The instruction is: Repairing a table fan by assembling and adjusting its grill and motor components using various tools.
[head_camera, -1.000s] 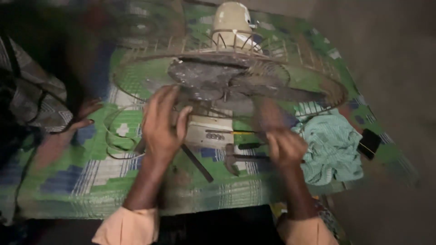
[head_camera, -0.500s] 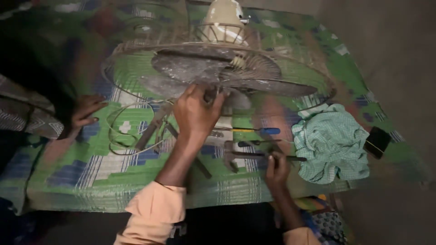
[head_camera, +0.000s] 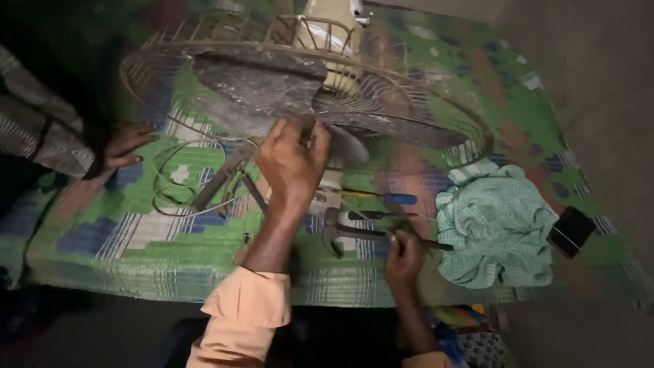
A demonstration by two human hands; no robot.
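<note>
1. The left hand (head_camera: 293, 160) is closed around the hub at the middle of the dusty fan blades (head_camera: 272, 85). Its fingers curl up under the rear wire guard (head_camera: 409, 102), and the peach sleeve (head_camera: 248, 307) trails back toward the near edge.
2. The fan lies tilted on a green patterned mat (head_camera: 136, 232). The cream motor housing (head_camera: 334, 20) is at the far side. The guard's rim spans most of the mat's width, so little room is left on either side of the hub.
3. The right hand (head_camera: 403, 257) rests low near the mat's front edge, with its fingers bent over the handle of a dark tool (head_camera: 381, 235). How firmly it grips cannot be told.
4. A blue-handled screwdriver (head_camera: 381, 197) and pliers (head_camera: 225, 180) lie just beyond the hands, under the guard's near rim. A loop of pale wire (head_camera: 174, 177) lies to the left of them.
5. A crumpled green checked cloth (head_camera: 501, 232) fills the right part of the mat. A small black object (head_camera: 571, 230) sits at the cloth's outer edge, close to where the mat ends.
6. Another person's hand (head_camera: 126, 144) rests flat on the mat at the left, just outside the guard's rim and well apart from the hub.
</note>
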